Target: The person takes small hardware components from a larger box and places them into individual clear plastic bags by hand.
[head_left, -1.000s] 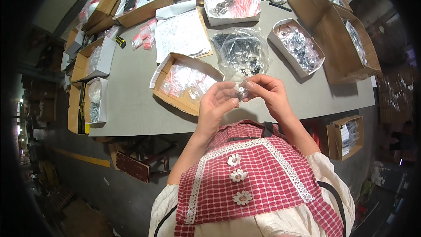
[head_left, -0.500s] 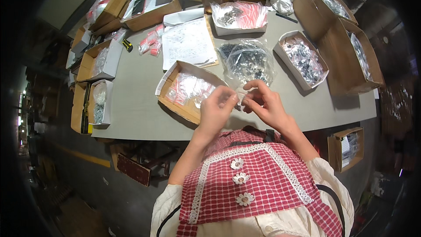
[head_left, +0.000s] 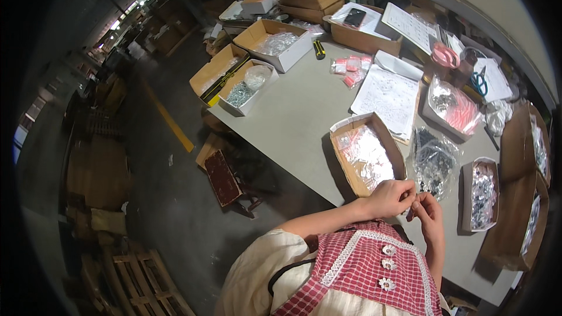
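Observation:
My left hand [head_left: 391, 198] is closed in a pinch in front of the cardboard tray [head_left: 339, 161], whose small clear packets [head_left: 370, 151] have red edges. Close against it, my right hand [head_left: 429, 213] has thumb and fingers drawn together. Whatever lies between the fingertips is too small and covered to name. Just beyond the hands rests a clear plastic bag [head_left: 436, 155] filled with small dark and metallic parts. Farther right stands a white box [head_left: 467, 199] of small bagged parts.
Papers [head_left: 386, 98], a yellow-black utility knife [head_left: 318, 50] and red-edged packets [head_left: 351, 65] lie across the grey table [head_left: 287, 117]. Boxes of parts [head_left: 257, 85] line its left end. Blue-handled scissors [head_left: 480, 82] are at the back. A wooden stool [head_left: 225, 178] stands below the table edge.
The view has swung left, showing more floor and shifting the table rightward. My hands have come closer together, their raised fingers now curled in.

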The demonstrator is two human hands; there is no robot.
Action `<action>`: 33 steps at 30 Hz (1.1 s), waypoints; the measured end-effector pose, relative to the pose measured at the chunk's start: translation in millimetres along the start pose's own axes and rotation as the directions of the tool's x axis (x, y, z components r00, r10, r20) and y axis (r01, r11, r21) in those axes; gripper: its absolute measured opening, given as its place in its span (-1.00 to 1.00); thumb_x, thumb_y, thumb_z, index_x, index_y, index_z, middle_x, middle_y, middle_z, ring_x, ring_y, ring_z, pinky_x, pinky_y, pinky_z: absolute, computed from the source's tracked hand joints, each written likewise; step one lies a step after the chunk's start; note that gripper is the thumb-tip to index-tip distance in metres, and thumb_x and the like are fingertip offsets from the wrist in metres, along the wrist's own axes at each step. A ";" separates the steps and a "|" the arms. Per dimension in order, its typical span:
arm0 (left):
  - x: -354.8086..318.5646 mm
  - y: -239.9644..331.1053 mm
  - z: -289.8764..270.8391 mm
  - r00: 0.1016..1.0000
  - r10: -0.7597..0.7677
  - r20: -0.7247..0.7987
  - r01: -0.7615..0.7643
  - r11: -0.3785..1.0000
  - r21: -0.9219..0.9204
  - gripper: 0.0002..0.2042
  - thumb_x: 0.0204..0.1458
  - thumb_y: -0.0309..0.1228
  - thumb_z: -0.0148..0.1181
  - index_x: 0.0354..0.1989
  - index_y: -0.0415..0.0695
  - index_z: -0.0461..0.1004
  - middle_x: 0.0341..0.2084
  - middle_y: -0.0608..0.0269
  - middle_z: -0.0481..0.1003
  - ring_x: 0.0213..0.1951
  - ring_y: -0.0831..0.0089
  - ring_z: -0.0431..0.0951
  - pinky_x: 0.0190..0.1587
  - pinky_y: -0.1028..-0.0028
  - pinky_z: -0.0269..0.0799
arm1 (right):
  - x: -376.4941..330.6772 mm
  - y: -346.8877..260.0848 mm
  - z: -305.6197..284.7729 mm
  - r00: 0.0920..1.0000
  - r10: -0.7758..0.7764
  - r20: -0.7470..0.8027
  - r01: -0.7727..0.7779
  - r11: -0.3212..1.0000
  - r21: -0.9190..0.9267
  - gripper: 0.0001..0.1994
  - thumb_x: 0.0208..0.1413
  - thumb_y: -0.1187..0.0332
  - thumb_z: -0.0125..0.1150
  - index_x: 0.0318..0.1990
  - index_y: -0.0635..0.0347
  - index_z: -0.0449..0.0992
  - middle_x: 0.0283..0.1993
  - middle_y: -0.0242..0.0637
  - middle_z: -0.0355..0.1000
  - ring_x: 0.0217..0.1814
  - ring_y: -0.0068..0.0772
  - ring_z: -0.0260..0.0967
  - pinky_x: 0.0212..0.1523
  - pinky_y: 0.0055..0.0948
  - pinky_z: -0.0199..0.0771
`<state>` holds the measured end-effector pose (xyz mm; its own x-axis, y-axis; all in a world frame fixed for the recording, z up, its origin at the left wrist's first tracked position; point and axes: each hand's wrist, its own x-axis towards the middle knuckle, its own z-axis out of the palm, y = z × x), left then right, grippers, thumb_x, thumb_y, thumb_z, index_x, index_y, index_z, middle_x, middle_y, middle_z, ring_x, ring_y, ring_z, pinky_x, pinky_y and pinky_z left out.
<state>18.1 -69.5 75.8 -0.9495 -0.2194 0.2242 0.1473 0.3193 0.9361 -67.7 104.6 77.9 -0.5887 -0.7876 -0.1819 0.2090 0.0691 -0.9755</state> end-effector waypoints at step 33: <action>16.7 -53.6 -35.7 0.920 0.364 -0.146 -0.241 0.817 0.523 -0.91 -0.04 -0.51 0.22 -0.34 -0.22 0.53 -0.36 0.12 0.48 -0.25 0.11 0.53 -0.21 0.24 0.48 | 82.9 28.4 4.8 0.996 -0.079 -0.048 0.075 0.995 -0.069 -0.72 0.33 0.29 0.12 0.02 0.33 0.45 -0.20 -0.33 0.46 -0.36 -0.61 0.39 -0.36 -0.58 0.39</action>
<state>4.2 -123.2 39.0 -0.7793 -0.2199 0.5867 0.2040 0.7963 0.5694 -106.8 38.4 35.8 -0.6399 -0.7605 -0.1103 0.1093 0.0520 -0.9927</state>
